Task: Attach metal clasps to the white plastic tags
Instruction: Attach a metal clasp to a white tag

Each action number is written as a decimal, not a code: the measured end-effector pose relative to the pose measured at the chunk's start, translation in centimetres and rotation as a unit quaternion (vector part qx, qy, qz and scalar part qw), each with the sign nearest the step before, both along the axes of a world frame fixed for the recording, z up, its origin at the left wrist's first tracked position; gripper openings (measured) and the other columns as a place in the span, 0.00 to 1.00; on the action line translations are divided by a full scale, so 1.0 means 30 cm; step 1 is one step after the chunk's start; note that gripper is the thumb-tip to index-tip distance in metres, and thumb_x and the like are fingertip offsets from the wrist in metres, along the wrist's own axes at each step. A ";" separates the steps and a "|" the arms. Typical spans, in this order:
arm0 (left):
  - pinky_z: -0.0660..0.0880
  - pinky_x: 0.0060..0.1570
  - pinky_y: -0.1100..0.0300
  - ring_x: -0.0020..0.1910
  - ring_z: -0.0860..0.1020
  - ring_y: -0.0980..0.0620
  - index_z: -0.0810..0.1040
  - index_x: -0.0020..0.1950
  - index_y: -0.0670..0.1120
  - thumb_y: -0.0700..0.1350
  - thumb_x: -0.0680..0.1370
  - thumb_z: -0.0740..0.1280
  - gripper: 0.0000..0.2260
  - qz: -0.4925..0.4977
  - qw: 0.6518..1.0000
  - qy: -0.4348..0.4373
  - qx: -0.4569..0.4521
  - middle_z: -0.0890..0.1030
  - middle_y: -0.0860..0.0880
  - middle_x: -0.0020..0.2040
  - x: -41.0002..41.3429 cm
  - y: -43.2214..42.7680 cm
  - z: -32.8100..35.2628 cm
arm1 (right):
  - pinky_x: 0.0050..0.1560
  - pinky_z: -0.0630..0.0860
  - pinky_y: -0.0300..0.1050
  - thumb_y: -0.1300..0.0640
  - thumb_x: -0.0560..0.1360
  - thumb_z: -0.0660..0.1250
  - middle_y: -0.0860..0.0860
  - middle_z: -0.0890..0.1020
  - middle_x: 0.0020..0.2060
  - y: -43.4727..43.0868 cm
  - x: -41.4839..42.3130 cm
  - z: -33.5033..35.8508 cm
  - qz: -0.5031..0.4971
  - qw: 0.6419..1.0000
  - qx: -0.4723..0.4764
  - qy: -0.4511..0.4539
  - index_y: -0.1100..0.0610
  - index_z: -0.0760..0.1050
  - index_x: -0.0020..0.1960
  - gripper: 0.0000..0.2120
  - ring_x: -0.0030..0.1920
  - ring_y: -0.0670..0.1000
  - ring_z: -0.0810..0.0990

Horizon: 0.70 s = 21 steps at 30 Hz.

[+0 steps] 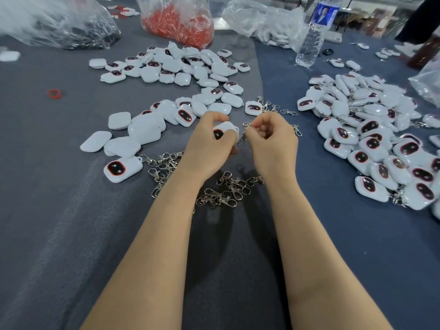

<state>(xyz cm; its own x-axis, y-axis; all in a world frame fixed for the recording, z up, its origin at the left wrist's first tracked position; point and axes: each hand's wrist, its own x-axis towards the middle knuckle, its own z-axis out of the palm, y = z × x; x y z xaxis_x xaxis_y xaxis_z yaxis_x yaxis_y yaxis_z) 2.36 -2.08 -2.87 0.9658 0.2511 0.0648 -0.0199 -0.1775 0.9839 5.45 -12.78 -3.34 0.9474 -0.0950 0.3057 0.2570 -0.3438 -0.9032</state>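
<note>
While the left hand curls round a white tag, the right hand's fingers pinch a metal clasp just beside it.

The tag in the left hand is white, its black window rimmed in red. The clasp at the right hand is shiny silver. Beneath the 2 hands the cloth is slate grey, bluer to the right. Beyond the left hand a clear bag shows orange-red; beyond the right, a bottle wears a blue label.
</note>
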 end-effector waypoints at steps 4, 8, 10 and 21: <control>0.74 0.31 0.69 0.29 0.78 0.62 0.68 0.54 0.46 0.40 0.76 0.64 0.09 -0.013 0.999 0.004 -0.033 0.76 0.51 0.43 -0.002 -0.005 0.003 | 0.34 0.68 0.29 0.66 0.69 0.65 0.45 0.72 0.29 0.003 -0.004 -0.001 0.009 1.000 -0.001 0.000 0.50 0.71 0.35 0.12 0.30 0.41 0.68; 0.78 0.36 0.64 0.29 0.78 0.61 0.68 0.54 0.45 0.41 0.76 0.64 0.09 -0.006 1.000 0.007 -0.013 0.75 0.51 0.41 0.002 -0.003 -0.005 | 0.35 0.68 0.30 0.66 0.69 0.65 0.46 0.73 0.30 0.010 -0.004 -0.002 0.016 1.000 -0.017 -0.004 0.50 0.71 0.34 0.13 0.31 0.42 0.68; 0.77 0.36 0.64 0.29 0.78 0.61 0.68 0.54 0.45 0.42 0.77 0.65 0.09 0.001 1.000 0.003 -0.001 0.76 0.51 0.40 0.003 -0.002 -0.007 | 0.35 0.68 0.30 0.66 0.69 0.65 0.46 0.73 0.30 0.014 -0.006 -0.003 0.020 1.000 -0.022 -0.007 0.49 0.70 0.34 0.13 0.31 0.42 0.68; 0.77 0.49 0.49 0.45 0.80 0.45 0.66 0.54 0.48 0.43 0.77 0.64 0.09 0.032 0.997 0.002 0.064 0.77 0.48 0.44 0.008 0.000 -0.011 | 0.34 0.68 0.31 0.66 0.71 0.66 0.52 0.75 0.32 0.023 -0.012 -0.011 0.043 0.997 -0.066 -0.013 0.56 0.74 0.39 0.07 0.32 0.45 0.68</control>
